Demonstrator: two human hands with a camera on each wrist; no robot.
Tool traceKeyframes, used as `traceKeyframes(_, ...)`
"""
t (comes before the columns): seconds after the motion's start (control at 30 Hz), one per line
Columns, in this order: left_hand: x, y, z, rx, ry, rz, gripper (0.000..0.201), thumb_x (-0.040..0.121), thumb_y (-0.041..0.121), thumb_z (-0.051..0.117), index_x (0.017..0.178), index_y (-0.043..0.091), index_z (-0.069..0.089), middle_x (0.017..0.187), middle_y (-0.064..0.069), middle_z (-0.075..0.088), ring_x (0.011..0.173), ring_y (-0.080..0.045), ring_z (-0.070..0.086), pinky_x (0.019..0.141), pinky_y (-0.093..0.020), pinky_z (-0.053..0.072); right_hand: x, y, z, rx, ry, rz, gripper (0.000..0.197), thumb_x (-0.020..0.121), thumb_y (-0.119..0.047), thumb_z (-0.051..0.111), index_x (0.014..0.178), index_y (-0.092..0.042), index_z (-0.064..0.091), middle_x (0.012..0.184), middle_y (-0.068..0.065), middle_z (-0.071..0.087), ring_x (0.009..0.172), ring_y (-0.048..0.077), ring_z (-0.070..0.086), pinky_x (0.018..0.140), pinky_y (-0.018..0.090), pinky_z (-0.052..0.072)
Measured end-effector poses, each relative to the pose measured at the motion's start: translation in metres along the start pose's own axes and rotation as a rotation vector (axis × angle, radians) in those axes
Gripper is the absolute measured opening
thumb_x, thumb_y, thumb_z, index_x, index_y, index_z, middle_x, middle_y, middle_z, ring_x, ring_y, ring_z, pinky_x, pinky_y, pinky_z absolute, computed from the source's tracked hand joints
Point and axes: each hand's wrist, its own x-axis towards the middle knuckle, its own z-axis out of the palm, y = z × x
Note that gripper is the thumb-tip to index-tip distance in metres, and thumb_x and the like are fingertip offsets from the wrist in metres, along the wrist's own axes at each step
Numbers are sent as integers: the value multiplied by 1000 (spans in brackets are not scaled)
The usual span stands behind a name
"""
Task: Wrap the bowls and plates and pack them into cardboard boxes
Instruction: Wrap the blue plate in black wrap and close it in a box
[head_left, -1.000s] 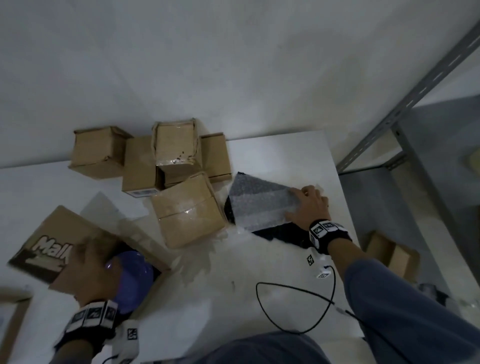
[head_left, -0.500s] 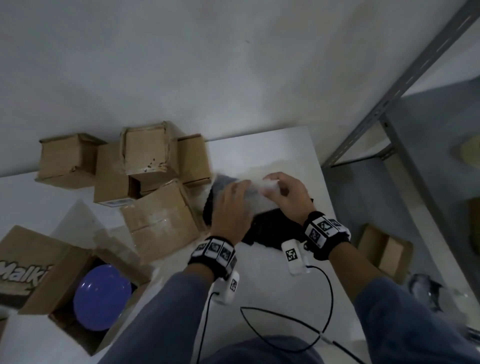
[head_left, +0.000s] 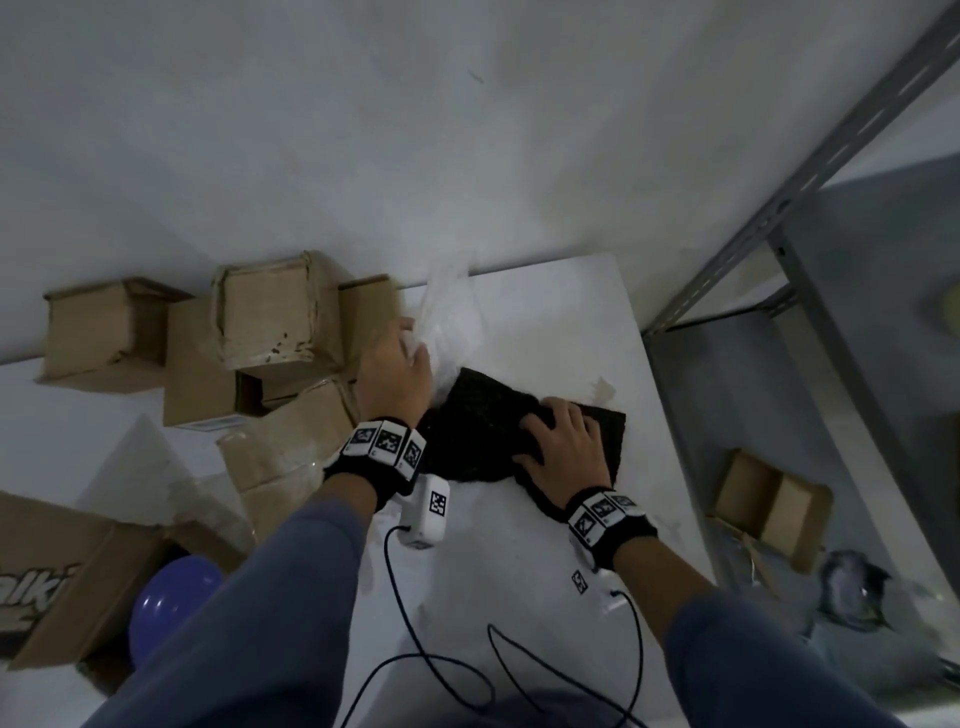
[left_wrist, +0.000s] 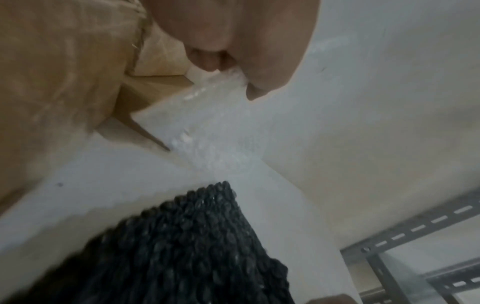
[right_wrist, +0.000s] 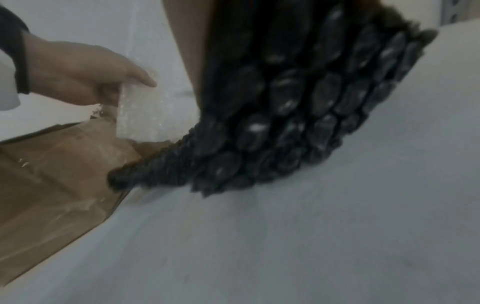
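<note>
While left hand (head_left: 397, 374) fingers pinch clear wrap (head_left: 451, 317) | right hand (head_left: 563, 449) flat on black wrap (head_left: 483, 421)

left hand (head_left: 397, 371): grips clear bubble wrap (head_left: 451, 317), lifted near desk (head_left: 550, 291) far edge
right hand (head_left: 563, 449): flat on black bubble wrap stack (head_left: 478, 421)
blue bowl (head_left: 171, 605): inside open cardboard box (head_left: 67, 587), desk left

Stack of bubble wrap (head_left: 483, 421) on table (head_left: 545, 561), right of cardboard boxes (head_left: 270, 312); bowl (head_left: 171, 603) inside near-left open box (head_left: 67, 582)

Blue sleeves (head_left: 291, 597); black wristbands (head_left: 382, 452) bearing square markers; white modules trailing black cables (head_left: 415, 639)
</note>
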Motion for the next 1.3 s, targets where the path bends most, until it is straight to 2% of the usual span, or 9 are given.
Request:
traceKeyframes(0.17, 0, 17, 1, -93, 59, 123, 32, 86, 15, 66, 116, 23, 58, 83, 8, 50, 76, -18, 54, 65, -32, 42, -5, 29, -27, 215, -13, 90, 26, 84, -26, 70, 106, -14, 63, 104, 7, 55, 97, 29, 57, 75, 36, 48)
traceKeyframes(0.3, -12, 22, 14, -70, -226, 261, 52, 86, 42, 68, 130, 28, 46, 101, 3, 55, 81, -15, 59, 71, -35, 52, -22, 38, -51, 354, 148, 107, 27, 79, -26, 73, 100, -13, 63, 98, 0, 53, 84, 22, 55, 68, 30, 44)
traceKeyframes(0.47, -39, 11, 16, -177, -557, 86, 73, 74, 60, 75, 134, 32, 44, 107, 3, 59, 94, -12, 60, 84, -31, 49, -49, 18, -63, 376, 316, -130, 39, 72, -24, 78, 106, -13, 62, 103, 2, 53, 86, 22, 58, 74, 35, 54)
traceKeyframes(0.57, -43, -9, 0, -207, -671, 65, 42, 77, 30, 84, 114, 25, 66, 80, 3, 68, 75, -6, 64, 75, -25, 46, -64, 2, -63, 412, 279, -141, 59, 71, -27, 82, 123, -18, 54, 117, 0, 46, 98, 18, 57, 86, 28, 51)
traceKeyframes(0.67, -55, -27, -26, -315, -677, 90, 10, 84, 14, 78, 84, 24, 73, 84, 3, 71, 77, -3, 63, 84, -28, 50, -75, -11, -61, 429, 308, -178, 61, 72, -28, 84, 124, -17, 54, 120, 2, 43, 102, 15, 52, 88, 25, 49)
traceKeyframes(0.9, -120, -49, -68, -545, -907, 27, 56, 76, 39, 83, 126, 30, 60, 123, 0, 62, 111, -14, 63, 92, -27, 52, -93, -62, -63, 373, 475, -446, 32, 77, -21, 81, 102, -6, 68, 102, 7, 60, 88, 22, 60, 77, 34, 53)
traceKeyframes(1.07, -136, -62, -85, -535, -623, 108, 12, 92, 6, 66, 102, 12, 70, 85, -1, 72, 80, -11, 67, 74, -26, 52, -102, -89, -72, 493, 472, -400, 72, 70, -22, 88, 130, -13, 51, 121, 2, 51, 92, -7, 43, 85, 2, 37)
traceKeyframes(1.2, -130, -77, -125, -665, -331, -45, 19, 98, 14, 50, 108, 16, 67, 107, -8, 70, 99, -20, 64, 89, -37, 49, -97, -96, -76, 457, 388, -279, 82, 76, -25, 83, 144, -19, 38, 129, 5, 50, 112, 9, 49, 94, 18, 43)
traceKeyframes(1.3, -121, -85, -167, -841, -186, -265, 28, 107, 25, 33, 116, 16, 58, 115, -4, 64, 99, -16, 59, 83, -24, 46, -89, -94, -72, 304, 199, -55, 76, 81, -27, 74, 146, -23, 34, 115, 10, 62, 110, 29, 56, 93, 39, 46)
